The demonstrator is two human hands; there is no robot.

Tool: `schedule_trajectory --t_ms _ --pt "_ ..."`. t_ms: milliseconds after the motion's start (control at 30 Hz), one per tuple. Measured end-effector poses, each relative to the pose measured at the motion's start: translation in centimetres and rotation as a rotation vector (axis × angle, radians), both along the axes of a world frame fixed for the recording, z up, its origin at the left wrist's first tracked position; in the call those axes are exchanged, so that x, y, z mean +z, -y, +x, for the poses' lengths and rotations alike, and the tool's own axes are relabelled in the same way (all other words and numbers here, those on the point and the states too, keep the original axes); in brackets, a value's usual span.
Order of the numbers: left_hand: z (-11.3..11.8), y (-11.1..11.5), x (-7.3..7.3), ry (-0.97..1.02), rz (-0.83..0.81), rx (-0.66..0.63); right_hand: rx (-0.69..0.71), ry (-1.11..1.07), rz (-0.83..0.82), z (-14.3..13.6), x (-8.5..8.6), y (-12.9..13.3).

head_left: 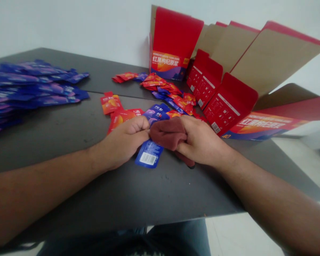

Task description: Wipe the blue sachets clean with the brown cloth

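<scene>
In front of me, my left hand (130,140) is closed in a pinch at the upper end of a blue sachet (149,155), whose barcode end points toward me. A folded reddish-brown cloth (167,132) is gripped in my right hand (200,140), its fingers wrapped round it. The cloth meets my left fingertips and covers part of the blue sachet; one dark-tipped end of it hangs below my right hand. Just beyond both hands lie orange-red sachets (122,118) and blue sachets (158,111), partly hidden by my fingers.
A large pile of blue sachets (34,83) lies on the grey table (96,188) at left. Mixed sachets (173,94) are heaped farther back. Behind them stands an upright red box (173,46); at right, open red boxes (229,103) with raised flaps reach past the table edge.
</scene>
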State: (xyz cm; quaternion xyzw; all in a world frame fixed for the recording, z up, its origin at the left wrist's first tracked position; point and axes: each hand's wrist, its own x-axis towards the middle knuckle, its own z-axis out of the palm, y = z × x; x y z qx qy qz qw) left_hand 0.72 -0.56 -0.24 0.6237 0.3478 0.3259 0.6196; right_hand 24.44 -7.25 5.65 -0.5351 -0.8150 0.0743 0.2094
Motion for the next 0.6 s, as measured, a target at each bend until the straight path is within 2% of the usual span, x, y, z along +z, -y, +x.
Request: schedule_trajectory --t_ms 100,267,433,600 --pt "0.01 -0.02 -0.01 -0.001 -0.022 -0.005 0.03 -0.007 0.025 -0.04 -0.01 0.06" --pt "0.04 -0.03 0.03 -0.006 0.035 0.019 -0.085 -0.003 -0.047 -0.19 0.44 -0.01" --pt "0.15 0.09 0.24 0.005 -0.035 -0.009 0.023 -0.004 0.021 -0.08 0.06 0.11" --pt "0.12 -0.04 0.1 -0.016 0.028 0.022 -0.118 -0.011 0.003 0.16 0.09 -0.13"
